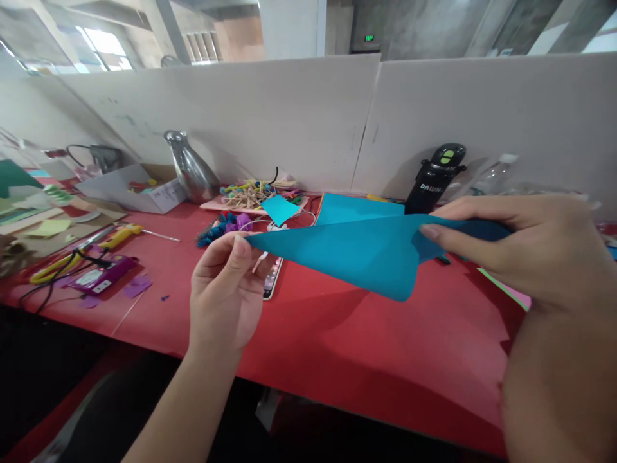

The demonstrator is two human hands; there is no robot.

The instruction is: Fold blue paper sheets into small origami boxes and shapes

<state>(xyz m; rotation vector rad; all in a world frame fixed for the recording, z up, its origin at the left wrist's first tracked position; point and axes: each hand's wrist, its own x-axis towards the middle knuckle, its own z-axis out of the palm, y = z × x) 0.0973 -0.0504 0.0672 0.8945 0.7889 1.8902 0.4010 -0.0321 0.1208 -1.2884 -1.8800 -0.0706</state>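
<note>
A sheet of blue paper point(351, 251) is stretched between my two hands above the red table, bent over into a long pointed shape. At its narrow left tip, the thumb and fingers of my left hand point(226, 289) pinch it. My right hand point(520, 244) grips the wide end, thumb on the near side. Beneath the paper, a phone point(272, 283) with a lit screen lies partly hidden behind my left fingers. A flat blue sheet point(361, 207) rests on the table behind, and a small light-blue piece point(280, 209) lies to its left.
A black bottle point(432, 183) and a steel jug point(193, 167) stand before the white partition point(231, 109). Sticks and craft bits point(255, 195) are piled between them. Leftward are a cardboard box point(159, 196), a purple power strip point(103, 273) with cables, and a yellow tool point(120, 236).
</note>
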